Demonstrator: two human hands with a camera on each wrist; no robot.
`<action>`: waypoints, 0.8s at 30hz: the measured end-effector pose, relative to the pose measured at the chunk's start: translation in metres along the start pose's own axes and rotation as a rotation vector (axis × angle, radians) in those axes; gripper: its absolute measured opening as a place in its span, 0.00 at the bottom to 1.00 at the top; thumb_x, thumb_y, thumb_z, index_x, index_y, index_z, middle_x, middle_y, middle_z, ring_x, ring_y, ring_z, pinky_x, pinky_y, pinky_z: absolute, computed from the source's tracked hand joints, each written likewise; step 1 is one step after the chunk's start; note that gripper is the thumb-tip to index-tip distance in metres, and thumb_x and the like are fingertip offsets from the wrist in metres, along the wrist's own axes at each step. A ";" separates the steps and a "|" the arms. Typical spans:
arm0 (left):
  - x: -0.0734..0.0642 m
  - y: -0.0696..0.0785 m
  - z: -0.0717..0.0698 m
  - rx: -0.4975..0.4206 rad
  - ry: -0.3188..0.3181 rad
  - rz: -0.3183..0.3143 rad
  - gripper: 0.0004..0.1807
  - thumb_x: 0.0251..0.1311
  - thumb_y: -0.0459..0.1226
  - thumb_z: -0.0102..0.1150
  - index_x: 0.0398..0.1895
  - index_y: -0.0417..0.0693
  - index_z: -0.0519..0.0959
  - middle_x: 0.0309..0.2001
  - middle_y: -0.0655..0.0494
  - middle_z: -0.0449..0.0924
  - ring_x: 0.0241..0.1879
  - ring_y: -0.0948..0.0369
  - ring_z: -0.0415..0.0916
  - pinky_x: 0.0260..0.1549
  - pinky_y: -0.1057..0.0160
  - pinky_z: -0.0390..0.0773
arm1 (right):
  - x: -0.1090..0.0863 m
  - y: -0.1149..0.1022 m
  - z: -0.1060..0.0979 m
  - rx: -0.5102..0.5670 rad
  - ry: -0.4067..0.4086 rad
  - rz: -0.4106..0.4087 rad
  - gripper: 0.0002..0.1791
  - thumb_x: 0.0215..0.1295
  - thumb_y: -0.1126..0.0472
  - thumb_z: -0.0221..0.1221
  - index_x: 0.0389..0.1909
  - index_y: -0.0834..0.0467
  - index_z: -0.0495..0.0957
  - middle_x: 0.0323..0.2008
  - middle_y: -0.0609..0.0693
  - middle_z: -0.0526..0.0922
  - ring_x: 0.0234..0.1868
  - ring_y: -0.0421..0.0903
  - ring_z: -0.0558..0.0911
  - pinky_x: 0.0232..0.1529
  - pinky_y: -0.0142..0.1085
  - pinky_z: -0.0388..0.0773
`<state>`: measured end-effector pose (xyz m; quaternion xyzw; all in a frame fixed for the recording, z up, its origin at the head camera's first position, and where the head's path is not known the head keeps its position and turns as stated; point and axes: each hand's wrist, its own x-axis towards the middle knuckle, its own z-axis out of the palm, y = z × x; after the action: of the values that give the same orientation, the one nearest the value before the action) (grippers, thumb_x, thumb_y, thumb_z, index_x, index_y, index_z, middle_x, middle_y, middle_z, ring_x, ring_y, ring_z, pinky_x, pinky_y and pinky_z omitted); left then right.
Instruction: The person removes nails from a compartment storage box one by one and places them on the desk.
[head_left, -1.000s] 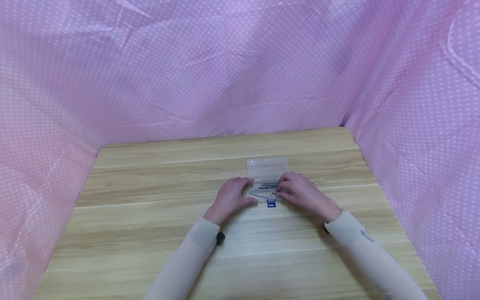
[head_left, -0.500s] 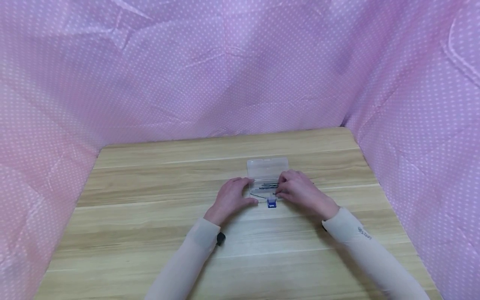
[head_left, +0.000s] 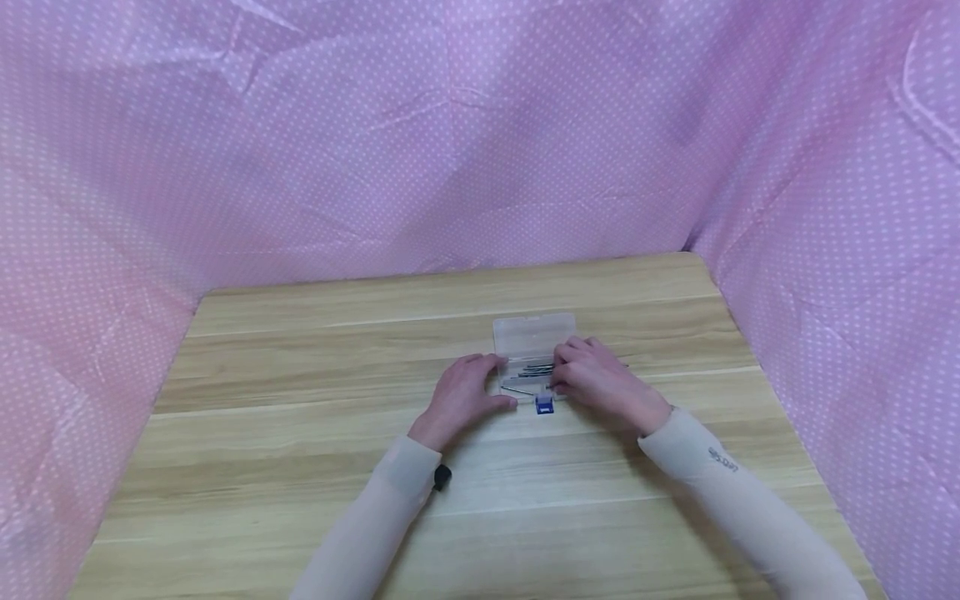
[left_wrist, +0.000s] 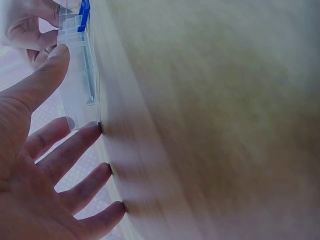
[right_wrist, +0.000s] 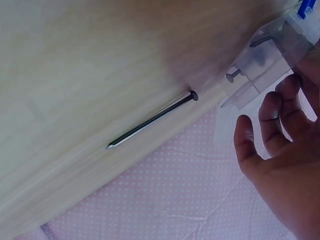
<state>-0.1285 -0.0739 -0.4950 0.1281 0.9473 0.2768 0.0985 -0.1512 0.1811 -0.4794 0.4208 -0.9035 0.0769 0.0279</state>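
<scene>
A clear plastic box (head_left: 525, 335) stands on the table with its lid raised toward the back. Several dark nails (head_left: 534, 372) lie in its rear part, and a single nail (head_left: 517, 391) slants across the front compartment. My left hand (head_left: 459, 402) holds the box's left end, thumb at the front wall and forefinger at the far corner, as the left wrist view shows. My right hand (head_left: 600, 385) reaches over the right end with bent fingers. Its fingertips are partly hidden, so what they hold cannot be told. The blue latch (head_left: 545, 406) hangs at the front.
A loose nail (right_wrist: 152, 120) lies on the wooden table (head_left: 300, 467) to the right of the box, mostly behind my right hand in the head view. Pink dotted cloth (head_left: 450, 150) hangs around the back and sides of the table.
My right hand has shifted slightly back and to the left over the box, its forearm following. The left hand stays nearly still on the box.
</scene>
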 end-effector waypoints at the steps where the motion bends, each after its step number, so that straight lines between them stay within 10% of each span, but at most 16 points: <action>1: 0.000 0.000 0.000 -0.002 0.000 0.000 0.39 0.52 0.54 0.79 0.66 0.53 0.78 0.63 0.51 0.80 0.69 0.48 0.70 0.70 0.46 0.66 | 0.000 0.000 0.000 -0.002 0.001 -0.008 0.04 0.58 0.57 0.75 0.33 0.51 0.90 0.37 0.43 0.80 0.41 0.46 0.74 0.43 0.43 0.72; 24: 0.001 0.002 0.000 0.004 -0.008 -0.013 0.37 0.52 0.53 0.79 0.65 0.53 0.78 0.59 0.51 0.82 0.64 0.49 0.74 0.65 0.47 0.71 | -0.009 0.010 0.002 0.170 -0.004 -0.004 0.03 0.69 0.56 0.68 0.37 0.50 0.86 0.42 0.40 0.75 0.45 0.42 0.72 0.45 0.39 0.69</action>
<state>-0.1286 -0.0719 -0.4939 0.1235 0.9482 0.2737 0.1038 -0.1536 0.1937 -0.4836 0.4236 -0.8929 0.1523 -0.0094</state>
